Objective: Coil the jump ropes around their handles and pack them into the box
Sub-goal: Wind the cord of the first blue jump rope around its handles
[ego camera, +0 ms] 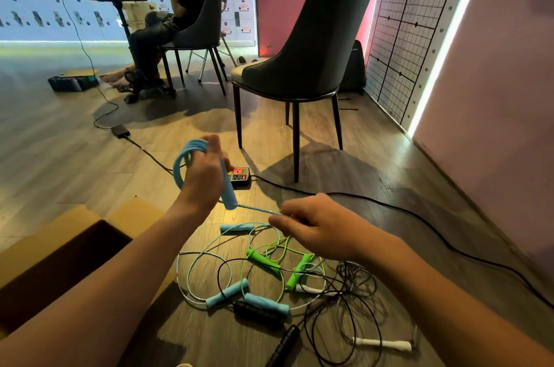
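Observation:
My left hand (pixel 204 174) grips a blue jump rope (pixel 192 150), its cord looped in several turns above the fist and its blue handles sticking down past the palm. A taut stretch of that cord runs to my right hand (pixel 314 225), which pinches it. On the floor below lie tangled ropes: blue handles (pixel 227 293), green handles (pixel 263 261), black handles (pixel 257 312) and a white handle (pixel 383 344). The open cardboard box (pixel 45 258) stands at the left, its inside dark.
A black power strip (pixel 241 176) with a long black cable lies just beyond my left hand. A dark chair (pixel 302 66) stands ahead. A person sits at a small table with a laptop at the back left. A wall runs along the right.

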`<state>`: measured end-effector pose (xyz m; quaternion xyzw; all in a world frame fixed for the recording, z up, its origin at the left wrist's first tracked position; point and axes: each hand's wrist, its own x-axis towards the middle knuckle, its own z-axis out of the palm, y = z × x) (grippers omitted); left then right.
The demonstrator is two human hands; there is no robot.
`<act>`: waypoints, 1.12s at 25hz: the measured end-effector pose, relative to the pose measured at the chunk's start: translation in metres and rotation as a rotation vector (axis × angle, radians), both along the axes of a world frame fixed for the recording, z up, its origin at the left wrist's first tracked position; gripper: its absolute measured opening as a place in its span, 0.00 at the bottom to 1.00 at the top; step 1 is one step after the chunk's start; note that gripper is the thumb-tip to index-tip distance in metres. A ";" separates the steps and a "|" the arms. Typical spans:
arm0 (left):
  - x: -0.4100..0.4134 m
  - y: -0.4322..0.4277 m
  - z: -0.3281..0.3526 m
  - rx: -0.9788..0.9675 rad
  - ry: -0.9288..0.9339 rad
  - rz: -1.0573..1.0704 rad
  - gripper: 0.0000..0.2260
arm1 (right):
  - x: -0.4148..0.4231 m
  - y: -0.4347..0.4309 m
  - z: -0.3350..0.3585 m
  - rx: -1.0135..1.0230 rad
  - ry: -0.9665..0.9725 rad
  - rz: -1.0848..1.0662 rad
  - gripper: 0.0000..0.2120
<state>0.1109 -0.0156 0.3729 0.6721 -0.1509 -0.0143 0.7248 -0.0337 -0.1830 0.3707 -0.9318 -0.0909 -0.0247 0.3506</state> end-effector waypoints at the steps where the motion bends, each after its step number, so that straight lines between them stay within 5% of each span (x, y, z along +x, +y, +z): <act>1: -0.003 0.001 -0.001 0.266 -0.087 -0.062 0.09 | -0.001 -0.001 0.002 0.056 -0.086 0.003 0.14; 3: -0.017 -0.002 0.001 0.660 -0.118 -0.285 0.08 | -0.001 -0.007 0.004 0.103 -0.264 -0.064 0.10; 4: -0.024 -0.005 0.002 0.658 -0.018 -0.425 0.11 | 0.000 -0.011 0.005 0.091 -0.338 -0.116 0.09; 6: -0.037 -0.009 0.006 0.471 0.261 -0.683 0.23 | 0.000 -0.020 0.005 0.070 -0.429 -0.223 0.09; 8: -0.045 -0.014 0.009 0.440 0.336 -0.853 0.29 | -0.001 -0.028 0.005 0.074 -0.471 -0.309 0.13; 12: -0.053 -0.015 0.019 0.394 0.434 -1.100 0.29 | 0.001 -0.031 0.004 0.128 -0.434 -0.411 0.19; 15: -0.053 -0.012 0.026 -0.003 0.576 -1.188 0.25 | 0.004 -0.027 0.002 0.202 -0.309 -0.381 0.25; 20: -0.040 -0.007 0.031 -0.684 0.620 -0.769 0.22 | 0.006 -0.014 -0.018 0.015 -0.021 -0.185 0.21; 23: -0.025 -0.009 0.024 -0.857 0.559 -0.463 0.17 | 0.006 -0.009 -0.019 -0.092 0.124 -0.117 0.19; 25: -0.012 -0.008 0.014 -0.724 0.437 -0.253 0.15 | 0.003 -0.005 -0.015 -0.126 0.166 -0.058 0.19; 28: 0.008 0.002 -0.006 -0.171 0.113 -0.051 0.13 | 0.000 -0.005 -0.006 -0.102 0.122 -0.008 0.18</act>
